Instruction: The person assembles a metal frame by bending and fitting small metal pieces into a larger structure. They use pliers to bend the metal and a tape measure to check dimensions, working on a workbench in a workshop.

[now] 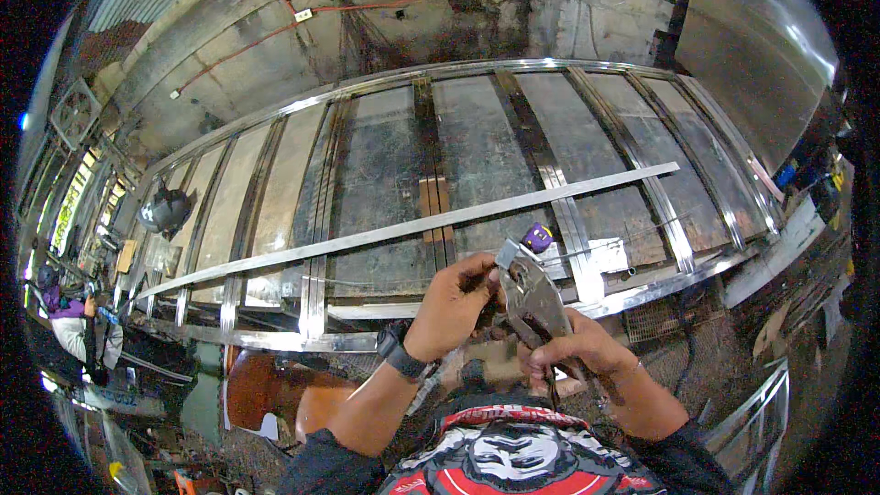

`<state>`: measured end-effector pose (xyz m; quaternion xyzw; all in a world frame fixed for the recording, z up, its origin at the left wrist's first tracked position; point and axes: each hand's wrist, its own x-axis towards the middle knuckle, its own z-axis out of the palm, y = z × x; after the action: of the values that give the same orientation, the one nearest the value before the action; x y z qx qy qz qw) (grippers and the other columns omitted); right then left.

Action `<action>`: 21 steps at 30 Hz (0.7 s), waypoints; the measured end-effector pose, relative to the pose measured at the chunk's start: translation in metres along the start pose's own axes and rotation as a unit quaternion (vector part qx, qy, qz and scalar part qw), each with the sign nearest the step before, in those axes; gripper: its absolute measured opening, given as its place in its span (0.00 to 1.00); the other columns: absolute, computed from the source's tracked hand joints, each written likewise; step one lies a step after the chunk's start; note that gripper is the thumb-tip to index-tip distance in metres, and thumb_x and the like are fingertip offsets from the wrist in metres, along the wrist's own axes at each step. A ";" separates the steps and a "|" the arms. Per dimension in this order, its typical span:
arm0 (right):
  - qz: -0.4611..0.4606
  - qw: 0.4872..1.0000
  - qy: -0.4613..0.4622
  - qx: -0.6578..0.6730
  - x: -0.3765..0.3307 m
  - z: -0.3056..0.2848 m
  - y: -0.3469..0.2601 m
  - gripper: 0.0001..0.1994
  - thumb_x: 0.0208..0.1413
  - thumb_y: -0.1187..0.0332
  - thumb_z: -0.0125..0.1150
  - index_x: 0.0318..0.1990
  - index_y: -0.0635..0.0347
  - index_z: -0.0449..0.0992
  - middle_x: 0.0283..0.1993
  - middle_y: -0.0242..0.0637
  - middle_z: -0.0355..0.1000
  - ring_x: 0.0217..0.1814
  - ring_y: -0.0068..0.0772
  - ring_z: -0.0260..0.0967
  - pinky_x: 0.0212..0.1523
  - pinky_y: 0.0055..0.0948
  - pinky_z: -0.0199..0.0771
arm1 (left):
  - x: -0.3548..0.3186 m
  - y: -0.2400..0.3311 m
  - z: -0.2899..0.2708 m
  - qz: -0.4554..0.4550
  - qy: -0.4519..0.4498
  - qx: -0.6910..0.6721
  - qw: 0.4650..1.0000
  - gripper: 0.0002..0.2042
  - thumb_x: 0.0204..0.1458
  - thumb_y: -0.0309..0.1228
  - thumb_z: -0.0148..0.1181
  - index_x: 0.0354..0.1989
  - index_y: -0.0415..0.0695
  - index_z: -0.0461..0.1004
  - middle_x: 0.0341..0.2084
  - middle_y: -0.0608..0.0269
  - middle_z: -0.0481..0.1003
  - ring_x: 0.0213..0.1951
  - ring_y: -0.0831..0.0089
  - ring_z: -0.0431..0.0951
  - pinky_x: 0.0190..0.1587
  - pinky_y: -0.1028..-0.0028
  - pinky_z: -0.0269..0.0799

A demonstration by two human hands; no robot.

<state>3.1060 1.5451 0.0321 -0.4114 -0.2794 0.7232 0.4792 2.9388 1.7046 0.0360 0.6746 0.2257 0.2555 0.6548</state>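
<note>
R hand (579,348) grips tool (535,301) nr frame edge (316,342).

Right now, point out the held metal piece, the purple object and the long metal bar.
Held metal piece (539,301), head view: its broad side.
Purple object (537,237), head view: its middle.
Long metal bar (412,227), head view: mid-length.

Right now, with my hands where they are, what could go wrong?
Your left hand has its fingers right by the upper end of the metal hand tool in your right hand, so a slip could pinch or scrape them. The long metal bar lies across the metal frame with no clamp that I can see, so a bump might shift it. The small purple object near the tool's tip could get knocked.
</note>
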 end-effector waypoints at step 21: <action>0.008 0.912 0.039 -0.409 0.013 -0.026 0.042 0.17 0.62 0.58 0.64 0.46 0.66 0.78 0.35 0.50 0.76 0.38 0.55 0.77 0.41 0.44 0.75 | -0.036 -0.090 -0.024 0.122 -0.118 0.075 0.983 0.14 0.53 0.19 0.61 0.48 0.42 0.79 0.37 0.52 0.80 0.38 0.54 0.82 0.42 0.63 0.77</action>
<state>3.1068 1.5417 -0.0188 -0.6015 -0.5285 0.5331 0.2734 2.8980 1.7036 -0.0556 0.7696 0.0819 0.2342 0.5883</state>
